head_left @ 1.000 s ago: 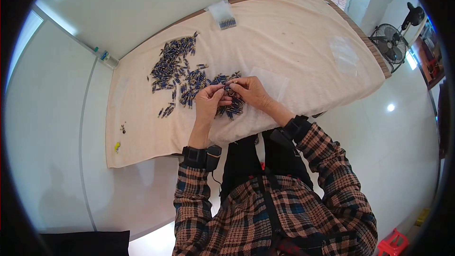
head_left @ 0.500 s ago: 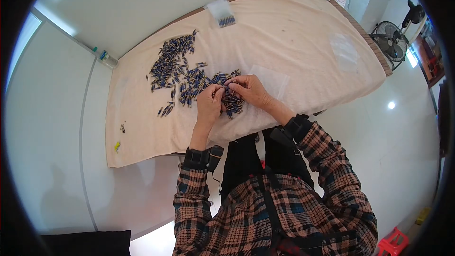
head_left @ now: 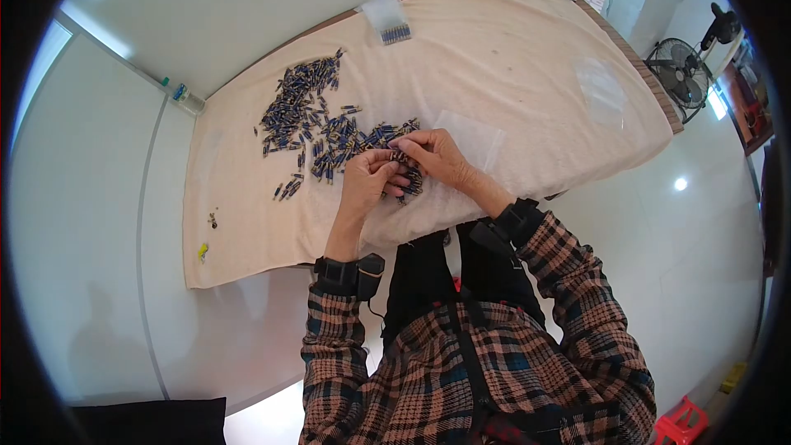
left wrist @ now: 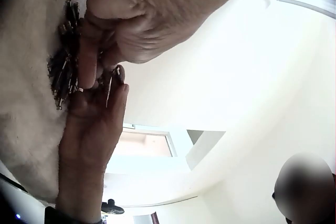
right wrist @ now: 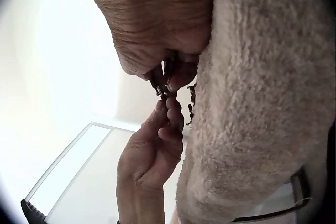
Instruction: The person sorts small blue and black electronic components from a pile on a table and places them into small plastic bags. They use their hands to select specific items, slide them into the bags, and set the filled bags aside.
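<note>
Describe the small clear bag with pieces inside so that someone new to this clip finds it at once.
Start from the cream towel covering the table, and go to its far edge near the wall. The clear bag lies there alone, well beyond the loose pile of blue pieces. Unlike the empty clear bags on the towel, it holds a short row of blue pieces.

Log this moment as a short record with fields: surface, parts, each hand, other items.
surface: table covered by a cream towel cloth
parts: scattered pile of small blue and metal cylindrical pieces
left hand: fingers curled, pinching small pieces at the pile's near edge
right hand: fingertips pinching a small piece, meeting the left hand
other items: clear plastic bag holding blue pieces at the far edge; empty clear bag to the right
</note>
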`<state>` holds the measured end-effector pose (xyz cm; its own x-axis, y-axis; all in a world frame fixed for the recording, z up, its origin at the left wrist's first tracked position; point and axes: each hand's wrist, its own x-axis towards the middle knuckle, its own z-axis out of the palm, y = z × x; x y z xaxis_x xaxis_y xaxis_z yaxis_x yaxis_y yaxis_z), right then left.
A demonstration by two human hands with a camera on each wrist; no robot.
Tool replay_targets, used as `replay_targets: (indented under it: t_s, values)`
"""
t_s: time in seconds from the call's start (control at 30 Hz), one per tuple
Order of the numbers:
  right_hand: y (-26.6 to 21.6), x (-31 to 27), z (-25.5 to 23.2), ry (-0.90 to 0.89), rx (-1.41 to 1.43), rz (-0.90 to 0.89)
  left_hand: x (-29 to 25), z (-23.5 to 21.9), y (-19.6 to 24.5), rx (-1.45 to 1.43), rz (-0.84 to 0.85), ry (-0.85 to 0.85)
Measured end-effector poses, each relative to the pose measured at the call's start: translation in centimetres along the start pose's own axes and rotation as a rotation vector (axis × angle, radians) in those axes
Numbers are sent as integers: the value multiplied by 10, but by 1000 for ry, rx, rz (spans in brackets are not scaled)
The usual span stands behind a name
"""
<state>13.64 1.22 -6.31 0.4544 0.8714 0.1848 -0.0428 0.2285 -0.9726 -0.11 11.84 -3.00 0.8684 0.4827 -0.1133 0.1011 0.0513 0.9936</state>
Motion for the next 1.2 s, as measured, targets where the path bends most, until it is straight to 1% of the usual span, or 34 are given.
replay_targets:
  t_s: [0.07, 0.1, 0.2, 0.23, 0.33, 0.37, 0.47, 0.5, 0.6, 0.63, 0.73, 0.77, 0.87, 1.03, 1.13, 1.2]
  values:
    - [-10, -2, -1, 6, -24, 128, -2, -3, -3, -45, 0, 39]
    - [-9, -3, 0, 5, -24, 127, -3, -6, -4, -66, -1, 58]
    - [-5, -3, 7, 11, -188, -153, -8, -15, -6, -99, -4, 111]
    - [-5, -4, 7, 7, -187, -152, -9, -17, -7, -116, -6, 137]
    - [-6, -7, 8, -39, -131, -48, -9, -19, -7, -127, 21, 163]
    - [-4, -6, 9, -43, -133, -49, -9, -18, -6, -133, 37, 173]
    - [5, -1, 13, -13, -302, -480, -8, -16, -1, -72, 68, 160]
    - [4, 0, 12, -14, -305, -482, -8, -15, 0, -39, 79, 150]
    - [4, 3, 7, 13, -441, -438, -7, -15, 2, 12, 99, 143]
    - [1, 2, 10, 10, -441, -437, -8, -15, 4, 37, 106, 140]
    - [-14, -9, 22, 51, -162, -59, -12, -9, 6, 31, 110, 123]
    - [-21, -12, 22, 53, -164, -59, -14, -7, 8, 30, 112, 111]
    - [-38, -22, 20, 7, -57, 76, -21, -1, 9, 24, 121, 60]
    - [-44, -37, 14, 27, -76, 13, -33, 13, 12, -2, 111, -27]
    - [-51, -46, 7, 10, -6, 70, -37, 22, 14, 6, 89, -80]
    - [-60, -52, -1, -10, -45, 102, -39, 27, 11, 6, 73, -111]
